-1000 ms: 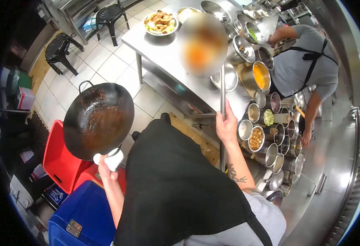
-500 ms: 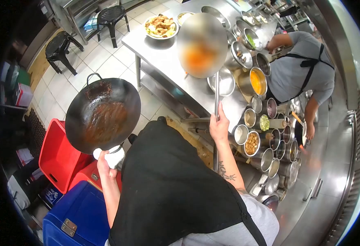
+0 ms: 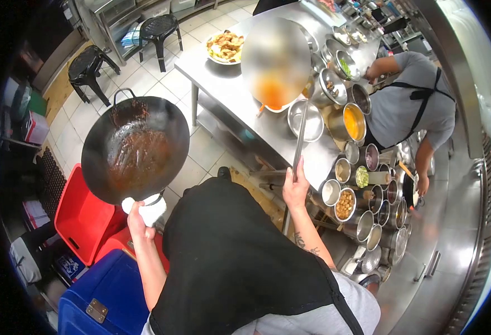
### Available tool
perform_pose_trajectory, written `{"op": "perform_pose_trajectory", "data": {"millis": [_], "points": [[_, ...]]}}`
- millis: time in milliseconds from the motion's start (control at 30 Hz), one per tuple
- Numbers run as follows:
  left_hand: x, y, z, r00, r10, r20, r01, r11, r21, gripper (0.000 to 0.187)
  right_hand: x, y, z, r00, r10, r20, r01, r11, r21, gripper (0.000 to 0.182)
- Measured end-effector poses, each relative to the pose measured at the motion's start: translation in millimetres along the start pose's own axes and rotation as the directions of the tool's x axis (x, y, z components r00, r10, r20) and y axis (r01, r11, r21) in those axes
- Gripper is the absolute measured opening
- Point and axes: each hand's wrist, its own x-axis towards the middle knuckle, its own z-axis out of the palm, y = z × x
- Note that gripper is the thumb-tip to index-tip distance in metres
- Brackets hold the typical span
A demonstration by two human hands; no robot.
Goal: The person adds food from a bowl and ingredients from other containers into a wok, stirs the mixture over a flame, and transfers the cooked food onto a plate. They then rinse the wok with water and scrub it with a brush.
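My left hand [image 3: 138, 221] is closed on the near handle of a black wok [image 3: 174, 131], with a folded white cloth [image 3: 154, 211] around the grip. Brown sauce residue coats the inside of the wok, which is tilted and held in the air to the left of my apron. My right hand [image 3: 296, 188] is wrapped round the long handle of a metal utensil [image 3: 301, 129]. Its far end reaches up toward the steel table, where a blurred patch hides the head. Beneath the blur shows part of a dish with orange food [image 3: 270, 99].
On the steel table [image 3: 240, 103] are a bowl of fried pieces [image 3: 225, 47] and an empty-looking metal bowl [image 3: 306, 121]. Several ingredient pots, including a pot of orange liquid [image 3: 354, 123], crowd the right. A co-worker [image 3: 413, 95] stands there. Red bin [image 3: 80, 215], blue bin [image 3: 103, 290] and stools [image 3: 92, 70] are left.
The wok has shifted slightly up and left with my left hand. My right hand is a little lower, and the utensil's upper end leans more to the right. The table appears shifted right and down.
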Motion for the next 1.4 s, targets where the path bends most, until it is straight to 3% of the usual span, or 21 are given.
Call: {"op": "perform_pose_trajectory", "data": {"millis": [67, 167, 200, 267, 300, 400, 433, 600, 700, 733, 800, 867, 900, 933, 1000, 1067, 1100, 1133, 1167, 1300, 1400], "points": [[0.7, 17.9, 6.2, 1.000, 0.018, -0.016, -0.017, 0.998, 0.053, 0.023, -5.0, -4.2, 4.2, 1.000, 0.006, -0.012, -0.007, 1.000, -0.020, 0.059], [33.3, 32.6, -15.8, 0.997, 0.029, 0.076, -0.031, 0.999, 0.029, 0.022, 5.3, -19.0, -0.7, 0.956, 0.247, 0.155, -0.249, 0.968, -0.011, 0.060], [29.3, 42.6, -11.5, 0.999, 0.041, 0.024, -0.043, 0.996, 0.083, 0.021, -1.7, -4.0, 9.8, 1.000, -0.024, 0.020, 0.026, 0.992, -0.122, 0.062], [18.6, 54.0, -7.5, 0.996, 0.078, 0.031, -0.083, 0.981, 0.175, 0.020, -6.2, -20.2, 4.5, 0.936, 0.317, 0.155, -0.340, 0.926, 0.161, 0.063], [13.6, 58.6, -4.8, 0.993, 0.106, 0.048, -0.114, 0.969, 0.221, 0.020, -6.3, -32.4, -0.4, 0.862, 0.442, 0.247, -0.501, 0.814, 0.293, 0.063], [-21.0, 66.5, -0.4, 0.966, 0.213, 0.145, -0.246, 0.931, 0.270, 0.023, -13.8, -69.9, -29.5, 0.775, 0.422, 0.471, -0.624, 0.390, 0.677, 0.060], [-34.7, 75.3, 17.2, 0.934, 0.254, 0.249, -0.316, 0.915, 0.252, 0.025, -32.3, -60.2, -53.0, 0.751, 0.300, 0.588, -0.635, 0.083, 0.768, 0.055], [-62.2, 47.8, 29.2, 0.862, 0.134, 0.489, -0.298, 0.914, 0.275, 0.043, -134.9, -30.4, -122.2, 0.871, 0.079, 0.485, -0.412, -0.419, 0.809, 0.056], [-110.7, 3.3, 63.6, 0.812, 0.036, 0.583, -0.270, 0.908, 0.320, 0.030, -202.7, -22.7, -186.2, 0.948, 0.066, 0.310, -0.236, -0.506, 0.829, 0.056], [-147.3, -15.0, 87.8, 0.751, 0.004, 0.660, -0.294, 0.897, 0.329, 0.028, -228.3, -14.0, -210.7, 0.963, 0.078, 0.258, -0.189, -0.487, 0.853, 0.057], [-132.8, -70.3, 87.0, 0.734, -0.075, 0.675, -0.282, 0.871, 0.403, 0.032, -289.3, 13.9, -257.9, 0.980, 0.164, 0.115, -0.050, -0.355, 0.933, 0.060], [-136.1, -101.5, 95.6, 0.695, -0.138, 0.705, -0.293, 0.842, 0.454, 0.030, -326.8, 19.9, -333.1, 0.971, 0.233, -0.045, 0.067, -0.085, 0.994, 0.062], [-156.6, -130.8, 112.2, 0.642, -0.200, 0.740, -0.289, 0.831, 0.476, 0.027, -344.2, 27.3, -381.0, 0.865, 0.482, -0.135, 0.110, 0.080, 0.991, 0.063], [-186.7, -155.9, 128.6, 0.644, -0.291, 0.707, -0.226, 0.811, 0.540, 0.025, -354.7, 27.4, -415.2, 0.824, 0.405, -0.396, 0.301, 0.279, 0.912, 0.062], [-218.5, -206.2, 147.8, 0.565, -0.448, 0.693, -0.190, 0.747, 0.638, 0.031, -376.2, 14.1, -458.1, 0.618, 0.609, -0.497, 0.389, 0.314, 0.866, 0.060], [-245.8, -260.8, 170.0, 0.468, -0.602, 0.647, -0.151, 0.667, 0.730, 0.043, -426.0, 24.4, -449.3, 0.477, 0.679, -0.558, 0.229, 0.517, 0.825, 0.053], [-267.4, -265.2, 175.1, 0.403, -0.629, 0.665, -0.123, 0.683, 0.720, 0.046, -446.0, 33.0, -429.9, 0.420, 0.730, -0.540, 0.190, 0.511, 0.838, 0.046], [-288.2, -291.5, 184.2, 0.335, -0.713, 0.617, -0.167, 0.599, 0.783, 0.048, -466.7, 42.3, -410.1, 0.360, 0.776, -0.518, 0.154, 0.498, 0.853, 0.039], [-304.5, -306.1, 190.8, 0.279, -0.777, 0.564, -0.222, 0.519, 0.826, 0.049, -483.4, 47.9, -397.9, 0.251, 0.840, -0.480, 0.235, 0.428, 0.873, 0.031], [-368.2, -410.6, 209.7, 0.077, -0.912, 0.402, -0.246, 0.373, 0.894, 0.035, -548.0, 45.7, -399.2, 0.070, 0.864, -0.499, 0.434, 0.424, 0.795, 0.020], [-445.4, -471.6, 228.1, 0.075, -0.964, 0.256, -0.373, 0.211, 0.903, 0.021, -564.6, 26.1, -401.3, -0.063, 0.873, -0.483, 0.445, 0.458, 0.770, 0.022]]}}
